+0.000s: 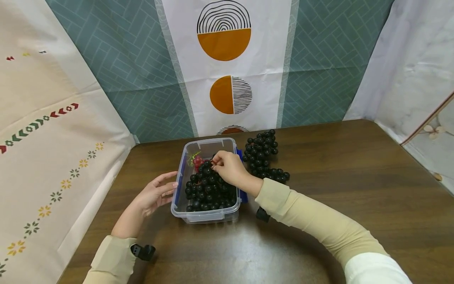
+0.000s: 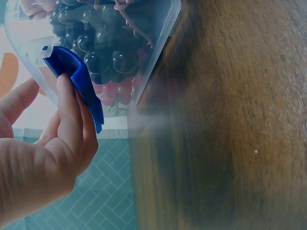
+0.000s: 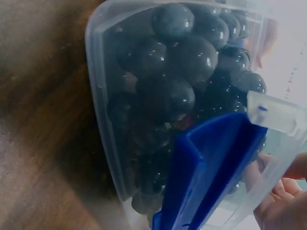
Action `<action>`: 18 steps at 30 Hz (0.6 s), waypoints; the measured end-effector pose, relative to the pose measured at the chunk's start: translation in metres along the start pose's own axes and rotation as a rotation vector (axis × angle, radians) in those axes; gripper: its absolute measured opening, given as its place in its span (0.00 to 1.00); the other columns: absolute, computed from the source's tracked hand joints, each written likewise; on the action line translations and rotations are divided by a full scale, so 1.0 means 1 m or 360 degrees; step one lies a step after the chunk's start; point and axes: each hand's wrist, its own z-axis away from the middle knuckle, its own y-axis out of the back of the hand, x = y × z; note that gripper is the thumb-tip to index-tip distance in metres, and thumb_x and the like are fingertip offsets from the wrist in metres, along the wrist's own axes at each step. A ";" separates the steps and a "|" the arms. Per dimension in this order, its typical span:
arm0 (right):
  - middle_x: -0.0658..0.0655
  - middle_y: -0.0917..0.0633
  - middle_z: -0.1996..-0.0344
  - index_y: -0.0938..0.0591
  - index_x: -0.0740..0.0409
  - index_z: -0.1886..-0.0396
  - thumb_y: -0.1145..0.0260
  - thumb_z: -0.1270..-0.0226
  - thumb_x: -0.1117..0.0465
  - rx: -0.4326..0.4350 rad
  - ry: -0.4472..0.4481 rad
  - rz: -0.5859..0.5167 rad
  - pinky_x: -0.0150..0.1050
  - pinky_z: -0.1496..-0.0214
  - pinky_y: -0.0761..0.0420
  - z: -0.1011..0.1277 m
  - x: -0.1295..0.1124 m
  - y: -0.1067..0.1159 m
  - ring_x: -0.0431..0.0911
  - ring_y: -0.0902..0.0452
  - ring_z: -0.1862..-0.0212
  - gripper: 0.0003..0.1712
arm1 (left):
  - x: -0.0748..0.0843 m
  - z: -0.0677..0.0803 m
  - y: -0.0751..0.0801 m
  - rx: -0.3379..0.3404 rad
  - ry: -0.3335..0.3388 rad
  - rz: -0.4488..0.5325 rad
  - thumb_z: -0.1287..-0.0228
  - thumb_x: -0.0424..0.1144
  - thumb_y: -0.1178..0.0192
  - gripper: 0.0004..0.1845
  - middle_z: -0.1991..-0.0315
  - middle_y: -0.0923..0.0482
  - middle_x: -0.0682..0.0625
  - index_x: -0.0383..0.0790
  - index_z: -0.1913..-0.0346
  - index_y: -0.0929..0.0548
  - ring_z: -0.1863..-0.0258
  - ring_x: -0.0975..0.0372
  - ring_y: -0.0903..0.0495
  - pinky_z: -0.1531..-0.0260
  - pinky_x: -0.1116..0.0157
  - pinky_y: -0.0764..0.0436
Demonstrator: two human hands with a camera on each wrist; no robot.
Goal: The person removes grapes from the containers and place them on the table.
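Note:
A clear plastic container [image 1: 227, 216] with blue side latches stands on the table. Inside it lies a bunch of black grapes [image 1: 209, 193], with small red grapes [image 1: 197, 161] at the far left corner. My right hand [image 1: 231, 169] reaches over the container and pinches the black bunch at its stem, thumb against fingertips. At the container's left side, my left hand [image 1: 154, 195] touches the wall with loosely extended fingers. In the left wrist view those fingers rest against a blue latch [image 2: 79, 79], which hangs down. Another blue latch [image 3: 211, 165] shows close up in the right wrist view.
More black grapes [image 1: 260, 152] lie on the brown table [image 1: 337, 177], just right of the container. Patterned cloth [image 1: 142, 79] hangs behind the table, and pale cloth [image 1: 64, 138] borders its left side. A black wrist device [image 1: 143, 251] sits at the left cuff.

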 end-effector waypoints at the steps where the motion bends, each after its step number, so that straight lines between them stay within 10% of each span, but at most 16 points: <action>1: 0.56 0.15 0.66 0.18 0.60 0.62 0.36 0.36 0.67 -0.0001 0.0007 0.0000 0.37 0.60 0.19 -0.001 -0.001 0.001 0.46 0.18 0.63 0.04 | 0.000 0.000 0.000 -0.0001 0.0000 -0.0001 0.31 0.38 0.45 0.32 0.57 0.19 0.57 0.42 0.28 0.45 0.55 0.64 0.19 0.56 0.67 0.20; 18: 0.59 0.16 0.64 0.20 0.64 0.59 0.37 0.36 0.70 -0.0102 0.0002 -0.0281 0.32 0.61 0.18 -0.011 -0.009 0.013 0.48 0.17 0.61 0.06 | 0.000 0.001 0.001 0.0000 -0.0011 0.0000 0.31 0.38 0.44 0.33 0.60 0.18 0.59 0.41 0.28 0.45 0.54 0.63 0.19 0.56 0.66 0.20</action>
